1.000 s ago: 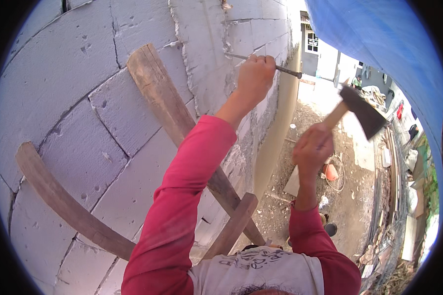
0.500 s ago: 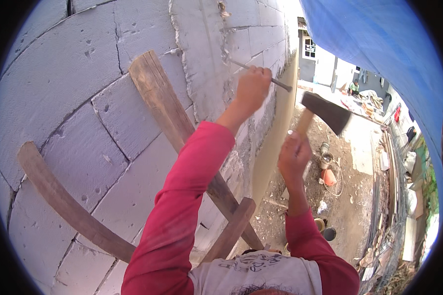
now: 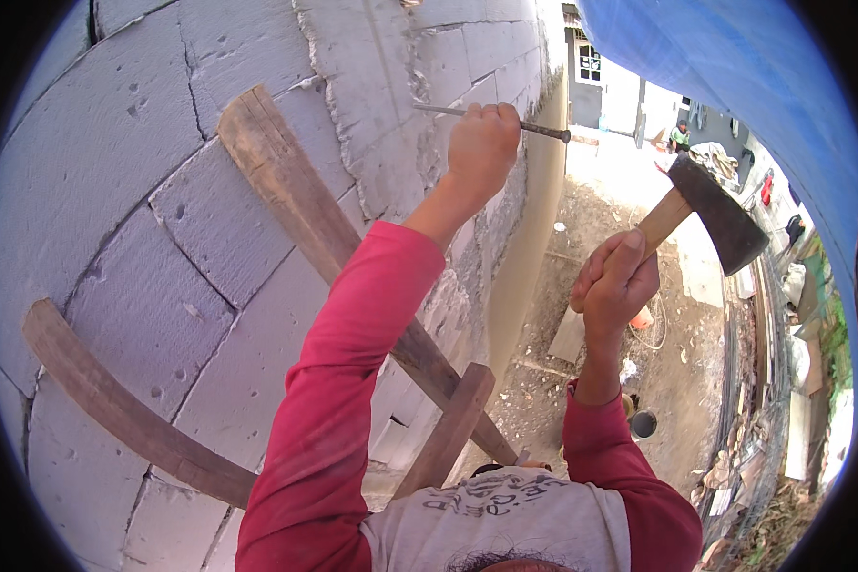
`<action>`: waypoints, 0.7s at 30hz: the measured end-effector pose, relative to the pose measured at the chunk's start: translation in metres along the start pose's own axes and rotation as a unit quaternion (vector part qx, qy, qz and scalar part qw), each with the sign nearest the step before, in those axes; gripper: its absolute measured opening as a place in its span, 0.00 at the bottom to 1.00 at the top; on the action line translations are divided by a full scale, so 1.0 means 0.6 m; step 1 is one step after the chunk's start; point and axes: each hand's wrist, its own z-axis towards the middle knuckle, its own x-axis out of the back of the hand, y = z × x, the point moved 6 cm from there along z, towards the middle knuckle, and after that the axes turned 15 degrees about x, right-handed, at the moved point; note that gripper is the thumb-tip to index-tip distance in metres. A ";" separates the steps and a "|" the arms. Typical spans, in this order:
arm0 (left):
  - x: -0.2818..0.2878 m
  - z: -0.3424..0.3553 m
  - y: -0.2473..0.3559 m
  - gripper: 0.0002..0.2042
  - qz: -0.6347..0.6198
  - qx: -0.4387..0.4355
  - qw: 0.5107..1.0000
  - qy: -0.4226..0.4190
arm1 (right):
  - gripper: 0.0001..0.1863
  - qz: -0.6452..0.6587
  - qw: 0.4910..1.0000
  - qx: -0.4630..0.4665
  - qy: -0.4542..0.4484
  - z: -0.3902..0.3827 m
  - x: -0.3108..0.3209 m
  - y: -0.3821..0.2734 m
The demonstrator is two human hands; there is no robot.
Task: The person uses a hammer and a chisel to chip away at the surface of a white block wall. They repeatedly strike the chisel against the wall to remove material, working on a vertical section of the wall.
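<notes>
My left hand (image 3: pixel 484 151) is closed around a slim metal chisel (image 3: pixel 545 130). The chisel's thin end points left to the rough edge of a grey concrete column (image 3: pixel 367 91) in the block wall (image 3: pixel 114 219); I cannot tell if it touches. Its blunt end sticks out to the right of my fist. My right hand (image 3: pixel 618 281) grips the pale wooden handle of a hatchet (image 3: pixel 719 212) whose dark head is up and to the right, apart from the chisel. The flared blade faces away from the chisel, the blunt back toward the upper left.
A wooden pole (image 3: pixel 291 181), a crosspiece (image 3: pixel 448 429) and a curved pole (image 3: pixel 129 410) stand close by the wall. Blue tarp (image 3: pixel 734 71) hangs at upper right. Far below lie a bucket (image 3: pixel 643 424), long planks and rods (image 3: pixel 734 381). A person (image 3: pixel 679 136) is far off.
My right hand has swung the hatchet to the right, away from the chisel. The chisel has tilted a little flatter in my left hand, and the view has shifted slightly.
</notes>
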 end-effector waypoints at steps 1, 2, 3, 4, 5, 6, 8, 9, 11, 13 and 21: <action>0.001 -0.001 -0.003 0.07 -0.009 -0.006 1.000 0.011 | 0.25 -0.013 1.000 0.015 -0.009 0.004 0.001 -0.003; 0.002 -0.003 -0.005 0.06 -0.018 -0.013 1.000 0.022 | 0.24 0.012 0.999 0.031 -0.007 0.009 0.005 -0.005; 0.003 -0.002 -0.006 0.06 -0.019 -0.004 1.000 0.015 | 0.24 0.035 0.998 0.048 -0.007 0.016 0.011 -0.008; 0.004 -0.002 -0.008 0.06 -0.019 0.005 1.000 0.008 | 0.23 0.059 0.996 0.064 -0.006 0.023 0.011 -0.014; 0.005 -0.002 -0.011 0.06 -0.019 0.014 1.000 0.001 | 0.23 0.096 0.988 0.110 0.047 0.033 0.018 -0.027; 0.006 -0.001 -0.009 0.06 -0.028 0.013 1.000 0.004 | 0.23 0.128 0.974 0.155 0.100 0.050 0.018 -0.049; 0.012 0.000 -0.014 0.06 -0.042 0.014 0.999 0.013 | 0.21 0.241 0.921 0.229 0.201 0.058 0.016 -0.059; 0.011 0.002 -0.008 0.06 -0.042 0.011 0.999 0.013 | 0.20 0.187 0.924 0.274 0.188 0.052 0.014 -0.041; 0.016 0.011 0.004 0.05 -0.036 0.005 0.999 0.017 | 0.19 -0.100 0.954 0.281 0.021 0.007 -0.020 0.044; 0.017 0.008 -0.008 0.09 -0.057 0.021 0.998 0.008 | 0.18 -0.118 0.985 0.025 -0.126 -0.035 -0.058 0.113; 0.002 0.000 -0.023 0.11 -0.049 0.030 0.998 0.001 | 0.19 0.141 0.950 0.246 0.133 0.049 0.020 -0.051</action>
